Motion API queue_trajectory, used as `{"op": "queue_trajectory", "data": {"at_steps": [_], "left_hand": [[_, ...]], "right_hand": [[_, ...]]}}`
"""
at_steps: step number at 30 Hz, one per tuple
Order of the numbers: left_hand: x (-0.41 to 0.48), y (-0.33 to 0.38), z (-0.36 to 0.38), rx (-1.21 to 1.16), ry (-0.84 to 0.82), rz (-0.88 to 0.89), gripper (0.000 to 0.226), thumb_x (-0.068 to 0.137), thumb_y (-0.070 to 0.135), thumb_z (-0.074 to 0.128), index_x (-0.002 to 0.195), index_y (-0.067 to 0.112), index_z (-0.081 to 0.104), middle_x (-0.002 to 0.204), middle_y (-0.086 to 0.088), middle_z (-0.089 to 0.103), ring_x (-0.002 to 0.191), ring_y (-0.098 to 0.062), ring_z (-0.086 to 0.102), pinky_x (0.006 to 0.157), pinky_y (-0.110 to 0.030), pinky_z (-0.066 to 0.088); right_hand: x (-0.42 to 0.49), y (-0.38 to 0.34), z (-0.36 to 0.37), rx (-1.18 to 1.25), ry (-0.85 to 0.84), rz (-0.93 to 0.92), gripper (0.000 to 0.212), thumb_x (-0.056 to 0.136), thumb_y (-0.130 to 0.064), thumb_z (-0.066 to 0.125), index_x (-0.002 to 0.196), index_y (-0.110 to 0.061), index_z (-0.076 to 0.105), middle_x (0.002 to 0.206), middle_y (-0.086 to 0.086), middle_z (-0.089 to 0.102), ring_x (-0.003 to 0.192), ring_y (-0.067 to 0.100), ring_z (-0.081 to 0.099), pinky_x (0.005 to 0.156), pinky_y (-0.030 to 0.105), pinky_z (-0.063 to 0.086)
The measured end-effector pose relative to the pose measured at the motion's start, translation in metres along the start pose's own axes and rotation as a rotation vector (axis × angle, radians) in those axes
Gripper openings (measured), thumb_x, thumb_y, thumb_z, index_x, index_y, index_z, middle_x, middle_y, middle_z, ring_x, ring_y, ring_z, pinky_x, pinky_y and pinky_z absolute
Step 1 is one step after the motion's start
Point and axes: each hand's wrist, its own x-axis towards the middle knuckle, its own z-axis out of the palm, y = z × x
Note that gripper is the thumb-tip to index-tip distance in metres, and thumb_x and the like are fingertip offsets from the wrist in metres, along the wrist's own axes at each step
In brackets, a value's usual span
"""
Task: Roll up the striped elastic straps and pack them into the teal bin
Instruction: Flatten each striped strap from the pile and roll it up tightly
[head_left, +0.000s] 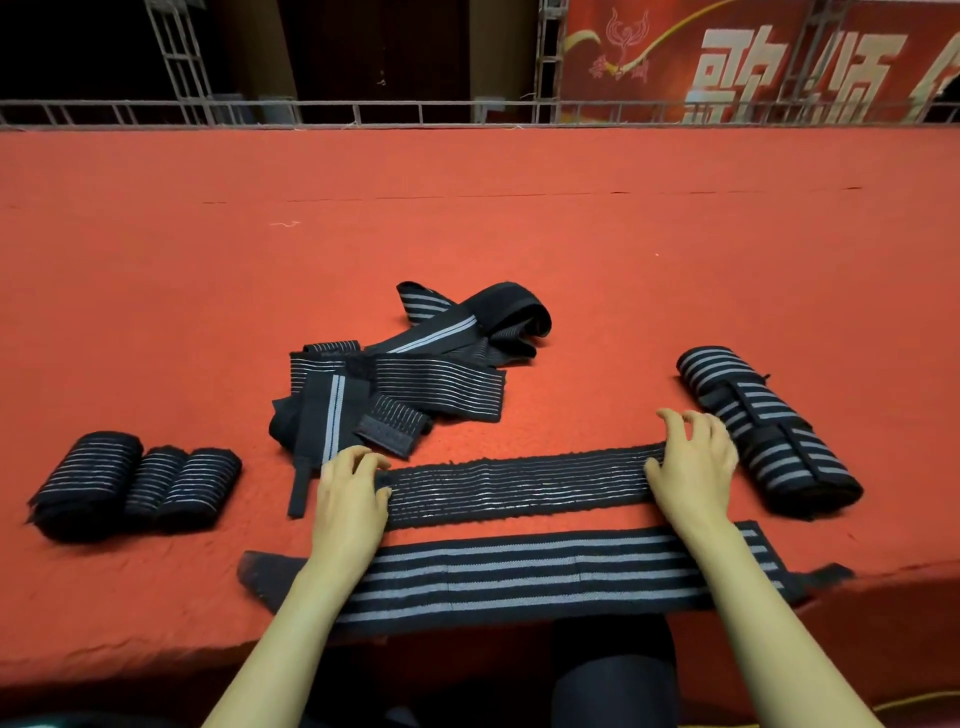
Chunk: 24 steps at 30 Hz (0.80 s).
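Observation:
A thin-striped black elastic strap (519, 486) lies flat and stretched left to right on the red table. My left hand (350, 501) pinches its left end and my right hand (693, 470) pinches its right end, fingers curled over it. Closer to me, a wide-striped strap (545, 577) lies flat along the table's front edge, under both forearms. A loose pile of unrolled straps (415, 374) sits just beyond. Three thin-striped rolls (130, 486) rest at the left. Wide-striped rolls (769, 436) lie at the right, beside my right hand. No teal bin is in view.
The red felt-covered table (467, 208) stretches far back to a metal truss rail (363, 111). A red banner (753, 57) hangs behind at the right. The table's front edge runs just below the wide-striped strap, with my dark-clothed legs (613, 675) beneath it.

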Motion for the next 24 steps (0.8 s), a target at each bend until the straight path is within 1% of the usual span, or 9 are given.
{"op": "queue_trajectory", "data": {"at_steps": [2,4,5,8,11,14,17,20,24], "left_hand": [[0.001,0.006,0.004,0.036,0.003,0.085,0.025,0.08,-0.001,0.065,0.103,0.008,0.067,0.113,-0.006,0.06,0.107,-0.028,0.05,0.096,-0.039,0.041],[0.0,0.016,0.007,0.01,-0.045,0.144,0.019,0.087,0.011,0.062,0.105,0.013,0.067,0.109,0.001,0.061,0.104,-0.022,0.052,0.092,-0.034,0.042],[-0.002,0.021,0.01,-0.006,-0.081,0.163,0.018,0.09,0.019,0.059,0.107,0.016,0.066,0.109,0.004,0.06,0.105,-0.018,0.051,0.091,-0.03,0.041],[-0.004,0.027,0.015,0.006,-0.162,0.187,0.026,0.092,0.036,0.055,0.113,0.023,0.062,0.113,0.009,0.056,0.111,-0.012,0.045,0.09,-0.028,0.042],[0.004,0.026,0.011,-0.019,-0.192,0.17,0.025,0.09,0.037,0.057,0.111,0.024,0.063,0.112,0.01,0.056,0.111,-0.012,0.047,0.091,-0.029,0.042],[0.014,0.024,0.008,-0.084,-0.108,0.138,0.022,0.09,0.028,0.059,0.11,0.018,0.064,0.113,0.006,0.055,0.112,-0.015,0.046,0.095,-0.027,0.037],[0.031,0.018,0.005,-0.092,0.022,0.097,0.026,0.09,0.019,0.06,0.114,0.013,0.062,0.117,0.001,0.052,0.119,-0.017,0.04,0.095,-0.028,0.035],[0.052,0.009,0.002,-0.065,0.056,0.084,0.032,0.088,0.015,0.062,0.12,0.01,0.06,0.123,-0.003,0.05,0.126,-0.021,0.037,0.103,-0.032,0.032],[0.078,-0.008,0.007,0.085,0.045,0.127,0.045,0.081,0.023,0.069,0.124,0.012,0.059,0.126,-0.008,0.051,0.126,-0.028,0.04,0.111,-0.043,0.026]], "right_hand": [[-0.004,-0.004,0.005,0.074,0.082,-0.086,0.036,0.075,-0.007,0.069,0.111,-0.005,0.064,0.114,0.015,0.058,0.115,0.037,0.048,0.098,0.051,0.037],[-0.009,-0.015,0.009,0.213,-0.031,-0.177,0.017,0.084,-0.015,0.065,0.099,-0.008,0.067,0.102,0.008,0.062,0.103,0.03,0.056,0.09,0.042,0.044],[-0.013,-0.021,0.011,0.239,-0.121,-0.213,0.015,0.088,-0.02,0.062,0.098,-0.011,0.066,0.099,0.004,0.062,0.1,0.026,0.056,0.087,0.039,0.045],[-0.022,-0.035,0.02,0.166,-0.225,-0.284,0.021,0.093,-0.029,0.056,0.106,-0.015,0.064,0.106,0.001,0.06,0.105,0.022,0.051,0.09,0.036,0.041],[-0.022,-0.053,0.022,0.177,-0.247,-0.28,0.023,0.094,-0.028,0.053,0.109,-0.014,0.063,0.111,0.002,0.058,0.107,0.023,0.048,0.094,0.035,0.039],[-0.022,-0.084,0.025,0.294,-0.33,-0.352,0.023,0.094,-0.027,0.054,0.11,-0.014,0.063,0.111,0.002,0.058,0.108,0.021,0.049,0.096,0.035,0.04],[-0.023,-0.12,0.031,0.404,-0.393,-0.431,0.027,0.094,-0.026,0.055,0.119,-0.017,0.058,0.12,-0.001,0.054,0.116,0.016,0.045,0.099,0.03,0.037],[-0.017,-0.155,0.041,0.509,-0.38,-0.429,0.044,0.092,-0.022,0.058,0.134,-0.017,0.047,0.132,0.0,0.045,0.126,0.016,0.035,0.106,0.026,0.029],[0.011,-0.199,0.056,0.49,-0.302,-0.387,0.057,0.089,-0.021,0.06,0.141,-0.013,0.039,0.14,0.007,0.038,0.134,0.024,0.026,0.114,0.034,0.022]]}}
